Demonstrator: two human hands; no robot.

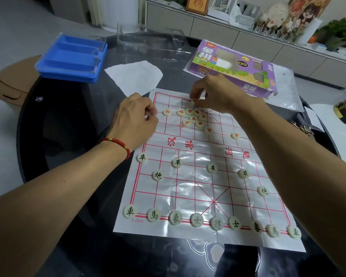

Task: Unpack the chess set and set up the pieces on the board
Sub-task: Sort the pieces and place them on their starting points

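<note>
A plastic board sheet [198, 188] with red grid lines lies on the dark round table [68, 136]. Black-lettered pieces stand in place along its near edge, among them a chariot [130, 211] at the left corner, with pawns and cannons in the rows above. A heap of red-lettered pieces [192, 117] sits on the far half. My right hand [214, 92] pinches a red piece at the far edge of the board. My left hand [137, 118] hovers at the board's far left edge, its fingers curled; whether it holds a piece is hidden.
A blue tray with a clear lid [72, 58] stands at the far left, a white paper sheet [134, 74] beside it. The purple chess box [234, 66] lies far right on a plastic bag. A cabinet with ornaments runs behind.
</note>
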